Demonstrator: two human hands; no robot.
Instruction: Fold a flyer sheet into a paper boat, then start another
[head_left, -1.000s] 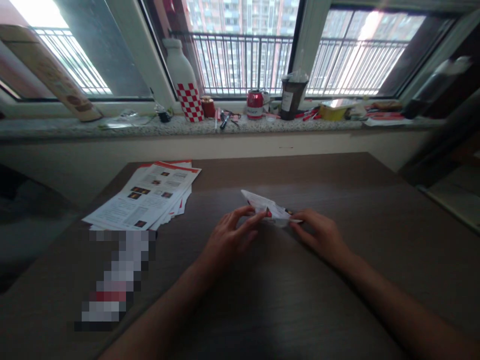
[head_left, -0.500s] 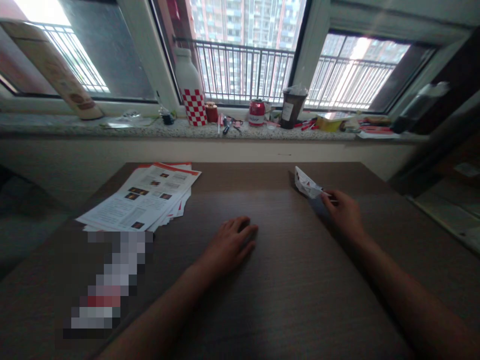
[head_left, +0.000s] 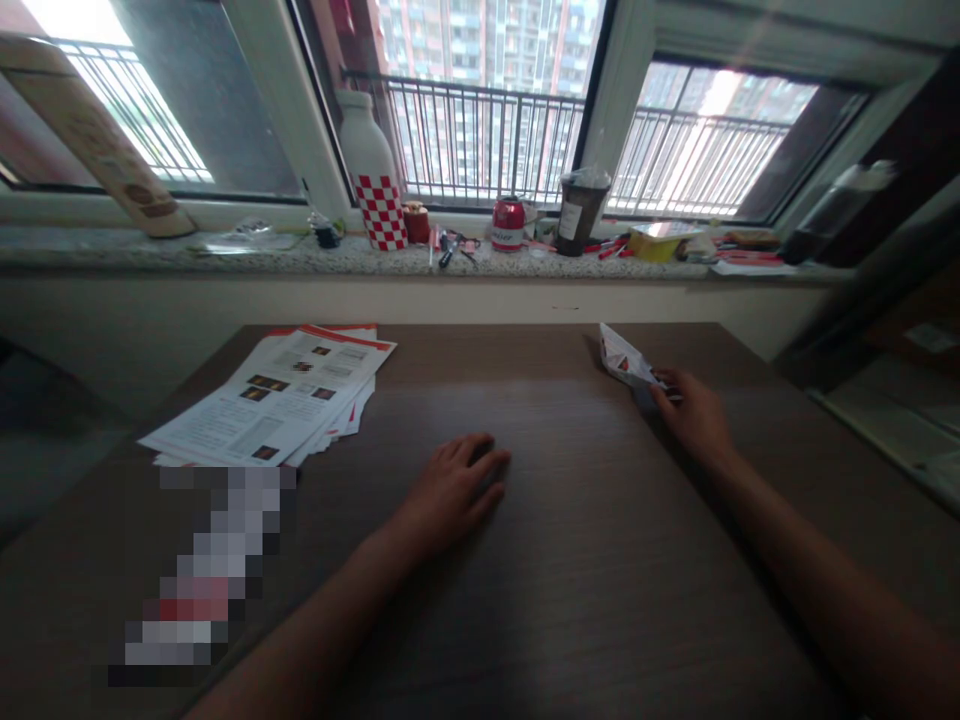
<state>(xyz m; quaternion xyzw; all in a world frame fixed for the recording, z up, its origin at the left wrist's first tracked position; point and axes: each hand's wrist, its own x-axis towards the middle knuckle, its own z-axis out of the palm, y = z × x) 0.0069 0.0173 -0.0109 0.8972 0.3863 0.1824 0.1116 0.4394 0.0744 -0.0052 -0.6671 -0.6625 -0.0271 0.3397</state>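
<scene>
A small folded paper shape, white with red print, rests on the far right part of the dark wooden table. My right hand reaches out to it and pinches its near end between fingertips. My left hand lies palm down on the table's middle, fingers loosely spread, holding nothing.
A stack of printed leaflets lies at the table's far left. A blurred-out object sits near the left front. On the stone windowsill stand a checkered bottle, a red can, a dark cup and pens.
One second ago both hands worked the folded paper at the table's middle. My right hand has since carried it to the far right and set it down; my left hand let go and rests flat.
</scene>
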